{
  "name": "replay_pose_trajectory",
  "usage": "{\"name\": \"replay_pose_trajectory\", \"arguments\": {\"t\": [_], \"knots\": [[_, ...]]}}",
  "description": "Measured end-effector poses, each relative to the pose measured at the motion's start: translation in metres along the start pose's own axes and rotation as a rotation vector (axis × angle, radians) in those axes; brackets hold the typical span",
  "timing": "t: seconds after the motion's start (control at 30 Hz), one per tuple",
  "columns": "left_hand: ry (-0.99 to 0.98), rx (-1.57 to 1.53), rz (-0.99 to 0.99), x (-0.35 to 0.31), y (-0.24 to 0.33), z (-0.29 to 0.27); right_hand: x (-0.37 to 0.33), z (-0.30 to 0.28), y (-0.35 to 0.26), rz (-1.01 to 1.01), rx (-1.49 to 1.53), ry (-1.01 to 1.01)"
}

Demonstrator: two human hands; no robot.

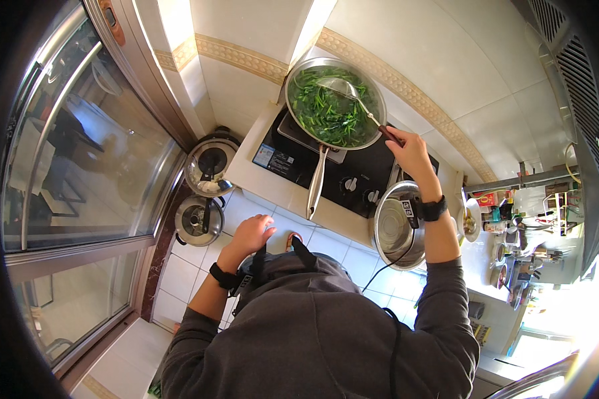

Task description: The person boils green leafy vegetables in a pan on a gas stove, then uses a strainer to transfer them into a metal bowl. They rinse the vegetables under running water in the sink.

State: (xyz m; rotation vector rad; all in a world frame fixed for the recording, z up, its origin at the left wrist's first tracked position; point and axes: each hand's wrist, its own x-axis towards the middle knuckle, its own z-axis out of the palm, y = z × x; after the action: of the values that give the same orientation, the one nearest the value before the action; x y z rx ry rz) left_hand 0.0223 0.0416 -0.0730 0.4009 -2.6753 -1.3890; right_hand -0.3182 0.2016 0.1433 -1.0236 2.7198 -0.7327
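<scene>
Right hand: here it is, the right hand [411, 151] closed around the dark brown handle [391, 135] of a long, slim-shafted steel cooking ladle [339, 86].
Ladle: from that grip the shaft runs toward ten o'clock, its broad, rounded head down among the greens, inside the pan; whether that head is perforated cannot be told.
Ladle feel: likely light and stiff, steel warming near the food; the brown end looks the sensible hold, well clear of the rim.
Greens: bright green chopped stems and leaves [326, 116], looking wet, probably soft, slippery and easily bruised, so best handled through the metal head.
Pan: a wide, round silver metal pan [289, 94] sits on the black glass hob [333, 174], at ten o'clock from the fist; likely heavy when this full, and hot.
Pan handle: the long silver handle [317, 183] points just past six o'clock, untouched, the natural place to steady it.
Left hand: over at eight o'clock from the right, the left hand [251, 234] hangs loosely curled, apparently holding nothing, near the pan handle's end.
</scene>
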Motion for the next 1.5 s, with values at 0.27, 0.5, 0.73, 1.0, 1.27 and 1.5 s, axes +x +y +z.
{"name": "replay_pose_trajectory", "arguments": {"t": [0.27, 0.5, 0.73, 1.0, 1.27, 1.5], "knots": [[-0.012, -0.032, 0.02, 0.002, 0.002, 0.003, 0.017, 0.035, 0.004, -0.014, -0.021, 0.019], [-0.004, 0.007, -0.011, -0.004, -0.002, 0.0, 0.006, 0.019, 0.002, -0.112, -0.013, 0.103], [-0.028, 0.004, -0.021, -0.004, -0.007, 0.002, -0.033, -0.002, -0.018, 0.151, 0.298, -0.129], [-0.024, 0.032, 0.01, 0.006, -0.002, 0.004, -0.037, 0.038, -0.003, 0.188, 0.343, -0.191], [-0.103, 0.068, -0.101, 0.001, -0.002, -0.001, -0.047, 0.025, -0.006, 0.163, 0.336, -0.054], [-0.103, 0.071, -0.074, 0.003, -0.002, 0.002, -0.058, 0.031, -0.008, 0.2, 0.475, -0.153]]}}
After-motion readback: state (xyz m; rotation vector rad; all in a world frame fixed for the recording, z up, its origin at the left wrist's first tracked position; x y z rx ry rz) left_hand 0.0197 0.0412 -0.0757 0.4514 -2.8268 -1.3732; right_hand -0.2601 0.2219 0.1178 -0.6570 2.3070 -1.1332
